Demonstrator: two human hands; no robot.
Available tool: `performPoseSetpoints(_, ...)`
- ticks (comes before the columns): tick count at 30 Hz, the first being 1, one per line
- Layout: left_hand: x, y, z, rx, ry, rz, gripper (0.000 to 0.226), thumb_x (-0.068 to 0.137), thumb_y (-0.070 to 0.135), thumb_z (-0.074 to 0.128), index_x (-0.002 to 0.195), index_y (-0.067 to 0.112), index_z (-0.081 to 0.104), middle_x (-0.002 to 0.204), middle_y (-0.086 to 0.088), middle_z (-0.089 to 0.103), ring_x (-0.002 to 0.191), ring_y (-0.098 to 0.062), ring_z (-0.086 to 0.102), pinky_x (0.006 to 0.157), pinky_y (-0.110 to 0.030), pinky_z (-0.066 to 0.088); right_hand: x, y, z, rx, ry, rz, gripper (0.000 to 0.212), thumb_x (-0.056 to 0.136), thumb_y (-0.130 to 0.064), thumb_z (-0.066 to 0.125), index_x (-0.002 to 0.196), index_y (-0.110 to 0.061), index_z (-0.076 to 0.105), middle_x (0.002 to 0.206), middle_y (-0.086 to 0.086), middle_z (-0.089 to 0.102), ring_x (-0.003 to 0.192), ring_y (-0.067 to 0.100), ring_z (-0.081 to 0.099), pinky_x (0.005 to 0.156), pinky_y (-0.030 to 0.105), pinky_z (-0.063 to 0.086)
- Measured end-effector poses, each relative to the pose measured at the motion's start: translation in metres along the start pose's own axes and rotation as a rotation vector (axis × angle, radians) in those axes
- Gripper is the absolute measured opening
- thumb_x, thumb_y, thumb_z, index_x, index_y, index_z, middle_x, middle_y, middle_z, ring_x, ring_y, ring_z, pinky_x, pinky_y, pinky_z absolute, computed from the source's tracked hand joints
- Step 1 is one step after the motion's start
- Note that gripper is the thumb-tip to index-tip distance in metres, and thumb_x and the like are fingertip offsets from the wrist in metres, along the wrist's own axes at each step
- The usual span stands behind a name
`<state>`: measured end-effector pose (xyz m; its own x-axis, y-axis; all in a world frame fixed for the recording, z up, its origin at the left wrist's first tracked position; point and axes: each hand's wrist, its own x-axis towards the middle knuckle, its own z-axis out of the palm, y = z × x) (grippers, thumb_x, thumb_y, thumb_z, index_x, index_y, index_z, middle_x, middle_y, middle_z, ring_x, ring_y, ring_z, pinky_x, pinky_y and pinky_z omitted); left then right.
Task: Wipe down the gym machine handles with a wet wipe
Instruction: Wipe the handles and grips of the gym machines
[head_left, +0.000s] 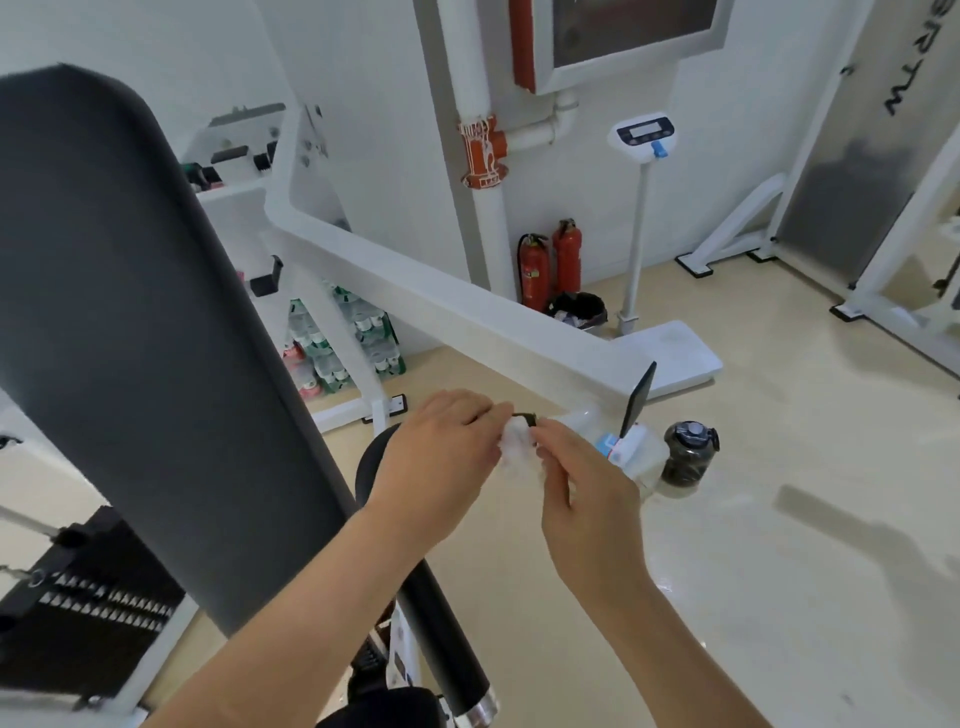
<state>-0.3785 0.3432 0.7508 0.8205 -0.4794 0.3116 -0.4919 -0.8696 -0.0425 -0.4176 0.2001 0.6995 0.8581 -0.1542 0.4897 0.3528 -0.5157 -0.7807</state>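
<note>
Wet wipe (517, 449): white, crumpled in a small wad | where: between the two hands, near the white machine arm (467, 312) | left hand (441, 452): fingers pinch the wipe | right hand (584, 486): fingers pinch the wipe

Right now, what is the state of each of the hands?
Left hand: pinches the crumpled white wet wipe.
Right hand: pinches the same wipe.
</note>
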Motion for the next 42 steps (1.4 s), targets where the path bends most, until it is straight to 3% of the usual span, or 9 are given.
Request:
performPoseSetpoints(8,-0.021,0.019,-0.007,0.058,-0.068,0.002,0.051,0.09,0.033,0.035,0.135,0.017,0.052,0.14,0.001,0.052,0.131,-0.015,0.047,0.109,-0.042,0.033,-0.006,0.0,-0.004,0.03,0.028,0.03,0.03,0.086,-0.006,0.051,0.109,-0.015,0.069,0.095,-0.005,0.064,0.083,0.005,0.058,0.073,0.018,0.047)
performPoseSetpoints(13,-0.004,0.007,-0.001,0.111,-0.027,0.051,0.04,0.09,0.038,0.046,0.12,0.018,0.063,0.118,0.003,0.067,0.108,-0.018,0.064,0.093,-0.038,0.049,-0.014,0.003,0.0,-0.058,-0.054,-0.054,0.035,0.084,-0.004,0.05,0.115,-0.012,0.064,0.101,0.001,0.064,0.089,0.01,0.059,0.075,0.018,0.047)
performPoseSetpoints(18,0.032,0.008,-0.012,0.026,-0.336,-0.036,0.019,0.093,0.039,0.049,0.085,0.022,0.049,0.072,0.008,0.054,0.068,-0.016,0.052,0.06,-0.03,0.039,-0.009,0.007,-0.013,-0.13,-0.021,-0.045,0.051,0.074,0.013,0.05,0.119,-0.009,0.061,0.118,0.008,0.058,0.105,0.02,0.054,0.087,0.026,0.046)
performPoseSetpoints(22,0.054,0.009,-0.017,-0.055,-0.554,-0.089,0.018,0.093,0.035,0.048,0.083,0.021,0.05,0.075,0.005,0.055,0.072,-0.017,0.053,0.063,-0.031,0.042,0.001,0.012,-0.017,-0.112,-0.069,0.03,0.051,0.077,0.008,0.046,0.122,-0.012,0.059,0.125,0.003,0.055,0.113,0.02,0.05,0.092,0.032,0.046)
performPoseSetpoints(28,0.021,0.034,0.021,0.33,-0.055,-0.119,0.018,0.073,0.026,0.073,0.08,0.016,0.06,0.065,0.004,0.059,0.064,-0.021,0.06,0.08,-0.036,0.044,-0.003,0.005,-0.014,0.191,-0.07,0.367,0.052,0.078,0.01,0.049,0.113,-0.026,0.061,0.109,-0.009,0.055,0.097,0.007,0.054,0.077,0.019,0.043)
performPoseSetpoints(34,0.057,0.022,-0.012,0.147,-0.513,-0.072,0.021,0.092,0.04,0.052,0.086,0.021,0.055,0.076,0.005,0.057,0.071,-0.017,0.056,0.064,-0.03,0.039,-0.011,0.0,-0.012,0.277,-0.081,0.463,0.05,0.078,0.009,0.05,0.114,-0.024,0.061,0.107,-0.007,0.054,0.097,0.006,0.052,0.076,0.021,0.044)
performPoseSetpoints(37,0.052,0.017,-0.014,0.032,-0.487,-0.133,0.028,0.095,0.037,0.048,0.069,0.026,0.047,0.064,0.006,0.05,0.066,-0.018,0.053,0.068,-0.032,0.042,-0.003,0.0,-0.012,0.327,-0.061,0.529,0.048,0.078,0.008,0.05,0.109,-0.025,0.064,0.104,-0.011,0.057,0.093,0.006,0.053,0.074,0.019,0.044)
performPoseSetpoints(40,0.027,0.028,0.006,0.202,-0.228,-0.145,0.006,0.093,0.027,0.05,0.096,0.025,0.054,0.083,0.007,0.062,0.083,-0.022,0.061,0.099,-0.04,0.035,0.006,0.0,-0.012,0.445,-0.016,0.654,0.046,0.077,0.009,0.048,0.101,-0.025,0.067,0.096,-0.01,0.062,0.081,0.004,0.053,0.074,0.02,0.043)
performPoseSetpoints(42,0.007,0.038,0.018,0.282,-0.159,-0.087,0.04,0.091,0.027,0.052,0.128,0.012,0.052,0.119,-0.003,0.063,0.112,-0.023,0.059,0.107,-0.05,0.031,0.006,-0.004,-0.011,0.473,-0.016,0.659,0.046,0.077,0.01,0.047,0.097,-0.027,0.067,0.09,-0.01,0.064,0.076,0.0,0.053,0.067,0.011,0.042)
